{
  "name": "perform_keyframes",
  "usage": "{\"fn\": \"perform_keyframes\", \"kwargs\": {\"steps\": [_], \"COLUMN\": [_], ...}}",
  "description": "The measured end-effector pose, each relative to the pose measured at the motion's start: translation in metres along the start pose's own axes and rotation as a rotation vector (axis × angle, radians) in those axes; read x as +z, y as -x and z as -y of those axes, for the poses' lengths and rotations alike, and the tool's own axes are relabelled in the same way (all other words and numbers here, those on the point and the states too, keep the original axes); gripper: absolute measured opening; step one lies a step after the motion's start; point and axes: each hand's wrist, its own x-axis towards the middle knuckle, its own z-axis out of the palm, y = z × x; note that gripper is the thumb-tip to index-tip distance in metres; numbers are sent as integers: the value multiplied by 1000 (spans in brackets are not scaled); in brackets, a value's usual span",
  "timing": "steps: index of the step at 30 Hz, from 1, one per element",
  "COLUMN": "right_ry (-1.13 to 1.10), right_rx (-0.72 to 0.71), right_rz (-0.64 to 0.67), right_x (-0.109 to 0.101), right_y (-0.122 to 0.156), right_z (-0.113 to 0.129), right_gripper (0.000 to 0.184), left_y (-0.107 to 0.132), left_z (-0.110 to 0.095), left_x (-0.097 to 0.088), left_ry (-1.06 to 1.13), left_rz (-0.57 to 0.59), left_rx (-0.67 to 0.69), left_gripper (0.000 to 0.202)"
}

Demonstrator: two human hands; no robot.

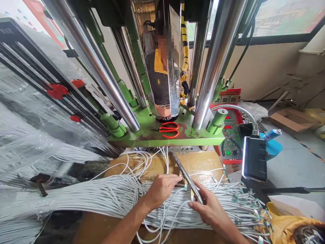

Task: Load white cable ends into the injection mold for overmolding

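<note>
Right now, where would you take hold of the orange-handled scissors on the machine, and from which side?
Take the scissors by their orange finger loops, reaching in over the near edge of the green plate, between the left chrome column and the right chrome column. They lie flat, with the loops toward the right and the narrow closed blades pointing left.

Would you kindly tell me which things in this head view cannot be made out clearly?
Head view:
Lower end of the metal strip: hidden by the right hand and the cables.
Far ends of the white cables: cut off by the left edge, and blurred under clear plastic.
Labels on the control panel: too small to read.
Yellow bag: cut off by the bottom right corner.
</note>
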Motion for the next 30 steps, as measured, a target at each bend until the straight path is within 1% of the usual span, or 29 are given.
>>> {"fn": "perform_keyframes", "kwargs": {"steps": [2, 4, 6, 7, 9, 12, 13, 14, 15, 18, 19, 21, 22, 23, 25, 27, 29, 30], "right_ry": [52, 117, 150, 146, 126, 111, 112, 111, 109, 89, 85, 99, 112, 122, 125, 119, 120, 120], "right_rx": [-35, -59, -58, -44, -10, 31, 33, 29, 24, -7, -16, -27, -32, -37, -48, -49, -46, -44], "right_rz": [21, 29, 12, -1, -21, -48, -56, -62, -65, -45, -31, -9, -5, 1, 15, 19, 6, -5], "right_x": [-1, -1, -1, 0, 1, 4, 4, 5, 4, -2, -6, -17, -22, -27, -34, -35, -33, -31], "right_y": [-1, -2, -3, -4, -5, -6, -6, -6, -5, -4, -3, -2, -1, 0, 1, 2, 4, 4], "right_z": [-2, -6, -9, -10, -12, -13, -13, -12, -12, -11, -12, -14, -16, -18, -21, -23, -21, -20], "right_gripper": [63, 63, 67, 70, 75, 78, 78, 77, 75, 68, 66, 66, 67, 69, 70, 70, 69, 69], "left_y": [0, -1, -3, -4, -2, 9, 14, 18, 22, 26, 24, 16, 10, 4, -7, -15, -20, -20], "left_z": [2, 3, 1, 0, -4, -8, -9, -10, -11, -12, -13, -14, -15, -16, -17, -18, -16, -14], "left_x": [2, 3, 3, 1, -3, -12, -13, -14, -15, -15, -16, -19, -21, -23, -22, -16, -6, -2], "left_ry": [-28, -32, 9, 41, 135, 425, 540, 637, 704, 781, 796, 812, 798, 758, 597, 369, 165, 93], "left_rz": [-10, -18, -18, -18, -29, -90, -122, -160, -197, -299, -337, -418, -443, -443, -372, -264, -199, -187], "left_rx": [32, 44, 1, -56, -240, -534, -604, -660, -705, -791, -794, -758, -724, -684, -586, -436, -258, -183], "left_gripper": [29, 29, 29, 28, 30, 61, 65, 63, 57, 39, 37, 34, 32, 29, 19, 11, 14, 17]}}
